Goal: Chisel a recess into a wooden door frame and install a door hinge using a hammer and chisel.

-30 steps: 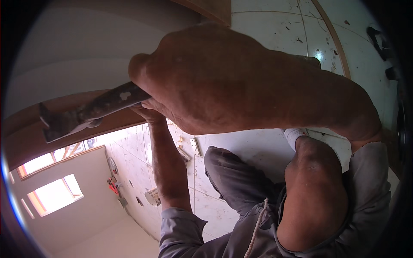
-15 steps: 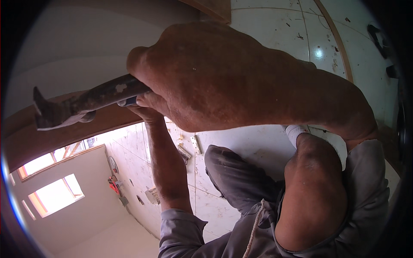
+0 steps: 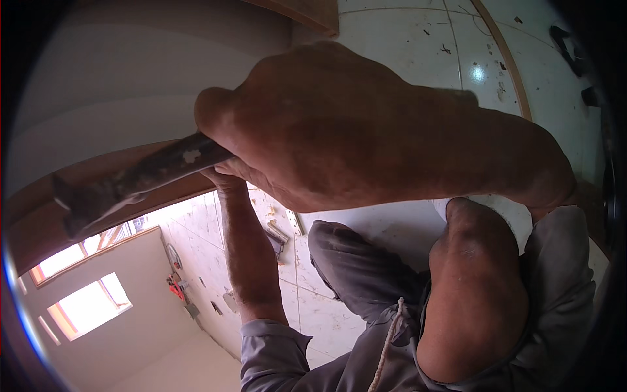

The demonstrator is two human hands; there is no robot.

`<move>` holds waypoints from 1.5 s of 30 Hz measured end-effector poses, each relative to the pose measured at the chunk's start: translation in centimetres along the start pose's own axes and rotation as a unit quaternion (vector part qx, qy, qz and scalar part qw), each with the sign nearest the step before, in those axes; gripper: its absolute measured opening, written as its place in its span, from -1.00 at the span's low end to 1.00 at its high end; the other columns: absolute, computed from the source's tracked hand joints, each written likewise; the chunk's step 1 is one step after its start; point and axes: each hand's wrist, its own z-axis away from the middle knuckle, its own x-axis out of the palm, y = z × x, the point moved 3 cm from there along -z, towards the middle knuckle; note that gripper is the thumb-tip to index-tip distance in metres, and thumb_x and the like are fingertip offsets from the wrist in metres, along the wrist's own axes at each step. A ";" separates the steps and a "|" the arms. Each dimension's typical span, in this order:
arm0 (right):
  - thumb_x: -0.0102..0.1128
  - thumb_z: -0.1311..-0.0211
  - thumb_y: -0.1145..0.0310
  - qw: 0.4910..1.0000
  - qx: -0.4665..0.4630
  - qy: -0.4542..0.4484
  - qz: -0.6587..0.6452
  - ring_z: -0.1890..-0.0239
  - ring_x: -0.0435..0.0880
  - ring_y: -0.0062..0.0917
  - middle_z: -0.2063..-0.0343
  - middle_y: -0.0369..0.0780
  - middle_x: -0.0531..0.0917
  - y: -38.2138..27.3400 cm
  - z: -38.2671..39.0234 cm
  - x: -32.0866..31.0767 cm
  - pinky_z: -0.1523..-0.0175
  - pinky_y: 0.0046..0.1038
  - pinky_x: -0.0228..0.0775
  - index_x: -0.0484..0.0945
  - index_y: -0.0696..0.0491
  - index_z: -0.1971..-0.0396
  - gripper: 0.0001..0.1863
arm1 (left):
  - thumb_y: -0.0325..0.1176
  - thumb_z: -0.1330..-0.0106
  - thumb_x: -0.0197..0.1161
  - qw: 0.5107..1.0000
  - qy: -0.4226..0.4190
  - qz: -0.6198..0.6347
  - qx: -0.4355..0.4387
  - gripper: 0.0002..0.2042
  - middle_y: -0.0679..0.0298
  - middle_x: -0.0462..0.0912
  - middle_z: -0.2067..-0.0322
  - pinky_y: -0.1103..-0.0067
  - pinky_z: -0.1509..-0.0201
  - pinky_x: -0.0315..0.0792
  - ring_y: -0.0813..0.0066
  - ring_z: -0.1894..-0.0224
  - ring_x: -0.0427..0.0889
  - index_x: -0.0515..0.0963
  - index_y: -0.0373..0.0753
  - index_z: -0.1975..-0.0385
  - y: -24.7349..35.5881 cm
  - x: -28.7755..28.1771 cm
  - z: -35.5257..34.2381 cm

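My right hand (image 3: 313, 130) is closed around the handle of a hammer (image 3: 166, 162), held across the view with its dark metal head toward the left. The head is smeared by motion and overlaps a brown wooden edge (image 3: 39, 238). Below and behind the hammer, my left hand (image 3: 226, 178) reaches up to that same edge. Its fingers are mostly hidden behind the hammer and my right hand. Something small and dark shows in its grip in the earlier picture, but I cannot make out what it is.
A pale metal hinge (image 3: 295, 222) and another metal piece (image 3: 278, 236) lie on the dusty tiled floor (image 3: 326, 281). Red gear (image 3: 175, 285) sits by the wall under a bright window (image 3: 91, 306). A wooden strip (image 3: 506, 59) runs along the floor at upper right.
The hammer and my right hand have moved down slightly, and the head has swung lower across the wooden edge. My left hand is now more covered by them.
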 end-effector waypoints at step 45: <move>0.25 -0.10 0.27 0.997 0.051 0.056 -0.024 0.50 0.69 -0.27 0.60 -0.05 0.64 2.3 3.2 -0.1 0.32 -0.30 0.56 0.56 0.20 0.50 -0.74 | -0.54 -0.07 0.40 0.970 -0.001 0.186 -0.156 -0.68 0.28 0.61 0.24 0.53 -0.02 0.43 0.55 0.18 0.56 0.49 -0.23 0.17 2.0 0.4 -1.4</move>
